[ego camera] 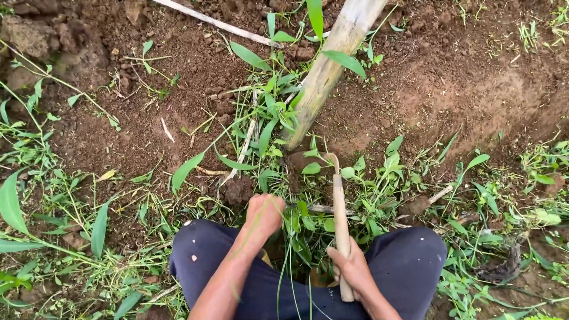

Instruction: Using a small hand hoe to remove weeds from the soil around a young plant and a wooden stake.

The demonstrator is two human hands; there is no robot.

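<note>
I squat over weedy brown soil, my knees in dark trousers at the bottom of the view. My right hand (354, 271) grips the pale wooden handle of a small hand tool (340, 213); its curved metal end digs into the soil near a stake's base. My left hand (264, 213) is closed around a bunch of green weeds (294, 228) between my knees. A thick pale wooden stake (329, 65) rises at a slant from the ground just beyond the tool.
Loose brown earth (195, 71) lies around the stake, with clods at the upper left. Green weeds and grass blades cover the left, right and near ground. A thin pale stick (216, 24) lies across the soil at the top.
</note>
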